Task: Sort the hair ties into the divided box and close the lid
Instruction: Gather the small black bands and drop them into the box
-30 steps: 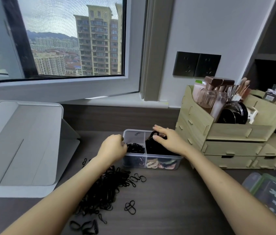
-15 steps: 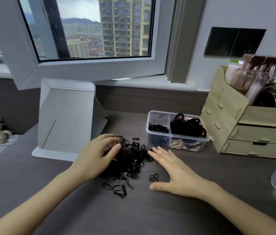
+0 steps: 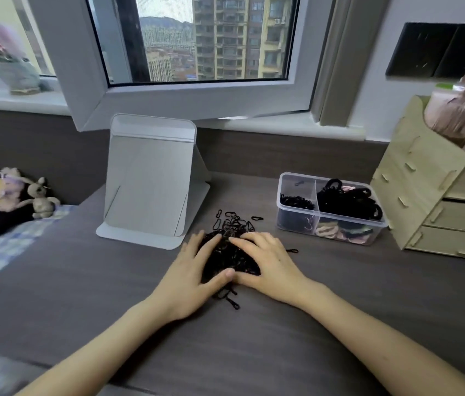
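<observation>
A heap of small black hair ties point(image 3: 229, 257) lies on the dark desk, with loose ones point(image 3: 232, 220) scattered just behind it. My left hand point(image 3: 194, 277) and my right hand point(image 3: 268, 262) cup the heap from both sides, fingers curled over it and thumbs nearly touching at its near edge. To the right stands the clear divided box point(image 3: 291, 224), lid off. Its left compartment holds small black ties point(image 3: 295, 201); its right one holds thick black ties point(image 3: 348, 201), with pink and beige ties lower down.
A grey folding stand point(image 3: 151, 181) rises behind the heap on the left. A wooden drawer organiser point(image 3: 437, 207) sits right of the box. An open window sash point(image 3: 197, 95) hangs over the desk's back edge. Plush toys point(image 3: 17, 192) lie far left.
Both hands left the box and came back to the desk. They have closed in on the spread ties and bunched them into a tight heap. The camera has swung left.
</observation>
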### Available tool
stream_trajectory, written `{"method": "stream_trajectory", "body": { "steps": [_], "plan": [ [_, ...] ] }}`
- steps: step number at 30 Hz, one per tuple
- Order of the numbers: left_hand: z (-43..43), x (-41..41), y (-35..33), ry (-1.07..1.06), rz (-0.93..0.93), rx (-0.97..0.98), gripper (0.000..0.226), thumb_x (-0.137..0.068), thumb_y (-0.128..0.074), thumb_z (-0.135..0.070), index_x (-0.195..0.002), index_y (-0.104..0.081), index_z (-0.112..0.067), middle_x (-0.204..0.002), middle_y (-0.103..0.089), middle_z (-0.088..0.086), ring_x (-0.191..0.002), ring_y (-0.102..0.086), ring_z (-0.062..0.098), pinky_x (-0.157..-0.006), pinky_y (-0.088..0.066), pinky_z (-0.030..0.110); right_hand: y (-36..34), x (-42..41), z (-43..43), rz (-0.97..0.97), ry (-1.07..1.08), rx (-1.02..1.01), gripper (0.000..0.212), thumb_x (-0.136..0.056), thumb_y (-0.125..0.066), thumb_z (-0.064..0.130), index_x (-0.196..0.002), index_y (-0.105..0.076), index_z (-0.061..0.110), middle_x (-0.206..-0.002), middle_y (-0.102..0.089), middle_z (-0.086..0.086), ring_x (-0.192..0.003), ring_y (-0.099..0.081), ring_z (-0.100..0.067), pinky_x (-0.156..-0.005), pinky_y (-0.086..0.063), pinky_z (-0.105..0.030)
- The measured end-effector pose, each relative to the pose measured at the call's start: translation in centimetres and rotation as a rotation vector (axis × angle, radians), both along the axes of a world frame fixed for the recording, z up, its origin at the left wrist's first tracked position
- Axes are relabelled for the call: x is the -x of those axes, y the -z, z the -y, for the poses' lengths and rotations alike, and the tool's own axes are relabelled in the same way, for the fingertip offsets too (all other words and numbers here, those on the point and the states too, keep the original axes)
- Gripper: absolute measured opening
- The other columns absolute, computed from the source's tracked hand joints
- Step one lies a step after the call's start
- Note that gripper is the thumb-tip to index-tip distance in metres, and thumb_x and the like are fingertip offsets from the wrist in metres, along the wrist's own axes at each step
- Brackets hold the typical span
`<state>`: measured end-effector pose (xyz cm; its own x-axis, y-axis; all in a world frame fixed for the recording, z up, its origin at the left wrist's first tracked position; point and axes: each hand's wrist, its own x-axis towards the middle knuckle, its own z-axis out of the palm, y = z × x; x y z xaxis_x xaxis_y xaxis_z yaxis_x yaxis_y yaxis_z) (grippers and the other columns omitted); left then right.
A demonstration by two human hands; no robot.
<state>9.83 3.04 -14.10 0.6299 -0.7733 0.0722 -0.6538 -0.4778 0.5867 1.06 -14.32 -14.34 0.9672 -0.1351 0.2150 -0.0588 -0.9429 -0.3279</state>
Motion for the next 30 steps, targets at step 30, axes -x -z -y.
{"method": "stream_trajectory", "body": {
  "steps": [30],
  "plan": [
    [7.0,-1.8,0.7,0.017,0.285,-0.090,0.113,-0.049,-0.019,-0.093,-0.146,-0.014,-0.035,-0.155,-0.023,0.002,-0.146,-0.012,0.023,-0.120,-0.010,0.042,-8.6,-7.0,11.4,-0.056,0.855,-0.488,0.021,-0.088,-0.060,0.018,-0.099,-0.059,0.000,-0.089,-0.053,-0.013,-0.080,-0.050,-0.024,-0.065,-0.037,-0.028]
  ]
}}
